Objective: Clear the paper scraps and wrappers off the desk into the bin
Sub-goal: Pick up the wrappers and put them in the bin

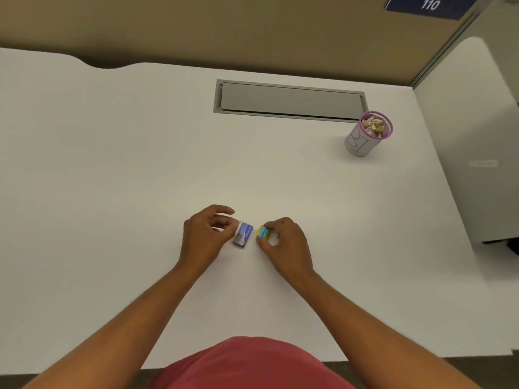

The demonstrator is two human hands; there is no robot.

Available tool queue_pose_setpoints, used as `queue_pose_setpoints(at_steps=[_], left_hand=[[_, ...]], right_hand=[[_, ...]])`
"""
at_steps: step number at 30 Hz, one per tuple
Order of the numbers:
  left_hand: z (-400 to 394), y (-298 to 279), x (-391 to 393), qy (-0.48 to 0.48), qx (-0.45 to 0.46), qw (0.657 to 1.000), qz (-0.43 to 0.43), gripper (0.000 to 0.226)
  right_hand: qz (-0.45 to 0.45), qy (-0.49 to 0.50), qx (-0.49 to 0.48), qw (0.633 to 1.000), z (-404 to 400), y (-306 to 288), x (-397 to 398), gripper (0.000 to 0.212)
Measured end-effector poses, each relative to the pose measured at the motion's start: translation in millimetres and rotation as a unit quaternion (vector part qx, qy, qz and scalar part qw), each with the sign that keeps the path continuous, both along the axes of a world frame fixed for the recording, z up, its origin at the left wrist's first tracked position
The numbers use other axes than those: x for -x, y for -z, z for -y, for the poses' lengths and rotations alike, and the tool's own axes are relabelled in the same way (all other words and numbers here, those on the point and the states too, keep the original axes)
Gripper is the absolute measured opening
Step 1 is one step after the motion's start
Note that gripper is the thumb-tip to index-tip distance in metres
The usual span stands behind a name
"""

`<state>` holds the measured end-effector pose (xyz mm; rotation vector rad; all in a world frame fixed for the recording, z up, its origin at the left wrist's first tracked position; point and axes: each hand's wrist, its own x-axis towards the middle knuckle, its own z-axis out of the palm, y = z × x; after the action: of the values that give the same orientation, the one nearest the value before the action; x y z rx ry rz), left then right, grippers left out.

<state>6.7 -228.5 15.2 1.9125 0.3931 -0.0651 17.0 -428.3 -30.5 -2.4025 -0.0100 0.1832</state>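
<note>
Two small wrappers lie side by side on the white desk (112,178) in front of me. My left hand (203,237) pinches the left edge of the blue and white wrapper (243,235) between thumb and fingers. My right hand (283,242) pinches the yellow and teal wrapper (263,232) the same way. Both wrappers still touch the desk. The bin (365,136), a small white cup with a pink rim, stands far right and holds several crumpled brown paper scraps.
A grey cable hatch (289,100) is set into the desk behind the wrappers. A tan partition wall (196,29) runs along the back edge. The desk's right edge drops off past the bin, beside a grey cabinet (477,136).
</note>
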Motion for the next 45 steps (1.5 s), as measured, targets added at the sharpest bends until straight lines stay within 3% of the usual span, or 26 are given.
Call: queue_pose_setpoints(at_steps=[8,13,21,28,36,42,45], left_hand=[[82.4,-20.6,-61.5,0.001,0.080,0.997,0.004,0.017],[145.6,-38.6,-119.9,0.020,0.102,0.994,0.028,0.017],[264.8,-60.9,-266.2,0.125,-0.069,0.973,0.180,0.022],[297.1,-37.7,-311.4,0.202,-0.258,0.923,0.201,0.023],[266.1,-46.3,-288.7,0.158,-0.131,0.955,0.213,0.021],[254.7,-49.9,-286.9,0.158,0.001,0.978,0.135,0.038],[247.9,-54.7,-286.8,0.109,-0.011,0.983,0.145,0.033]], right_hand=[[0.030,0.137,-0.125,0.982,67.5,-45.5,-44.0,0.034],[0.106,0.204,-0.130,0.964,135.9,-82.8,-96.0,0.029],[0.131,0.246,-0.124,0.952,203.8,-85.2,-137.0,0.022],[0.131,0.252,-0.131,0.950,237.0,-77.9,-151.4,0.020],[0.197,0.208,-0.080,0.955,251.2,-102.0,-224.1,0.024],[0.184,0.155,-0.018,0.970,240.5,-96.8,-264.2,0.022],[0.181,0.128,0.025,0.975,237.2,-89.3,-272.5,0.024]])
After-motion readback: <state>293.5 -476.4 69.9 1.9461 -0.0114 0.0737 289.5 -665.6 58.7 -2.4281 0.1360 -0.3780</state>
